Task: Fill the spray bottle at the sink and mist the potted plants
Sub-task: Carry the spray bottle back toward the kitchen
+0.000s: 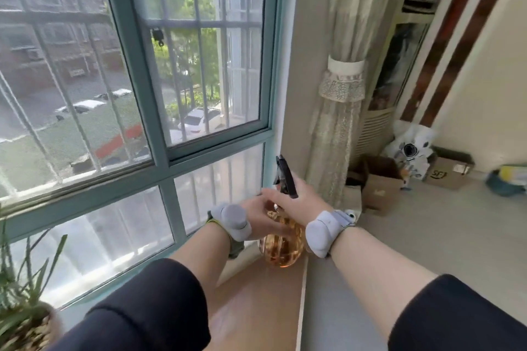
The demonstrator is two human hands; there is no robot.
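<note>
The round amber see-through plastic spray bottle (pixel 281 251) stands upright at the far end of the pale wooden windowsill (pixel 256 308), close to the corner where the window meets the wall. Its black trigger head (pixel 286 177) rises above both hands.

The right hand (pixel 299 199) has its grip closed round the bottle's neck just under the trigger head, thumb reaching to the left. The left hand (pixel 263 218) lies against the upper part of the amber body, just below the right hand. Its fingers reach across the bottle, but I cannot tell whether that grip is curled round it or only resting flat. Each wrist carries a pale grey padded band: left (pixel 235 221) and right (pixel 322 232). Both forearms come out of pushed-up black sleeves (pixel 148 308).

Nearer on the sill, at the lower left edge of the view, is a potted plant with thin green leaves (pixel 22 293) and pebbles on its soil, well apart from the bottle.

Behind the bottle is a teal-framed window (pixel 142 65) with pale bars outside, and beyond it trees and parked cars.

To the right a cream lace curtain (pixel 342 94) hangs tied back. Past it stands a tall white air-conditioning unit (pixel 376 128). On the pale floor near its foot are an open brown cardboard box (pixel 382 191), a white astronaut soft toy (pixel 410 151) and a second cardboard box (pixel 447 174).
</note>
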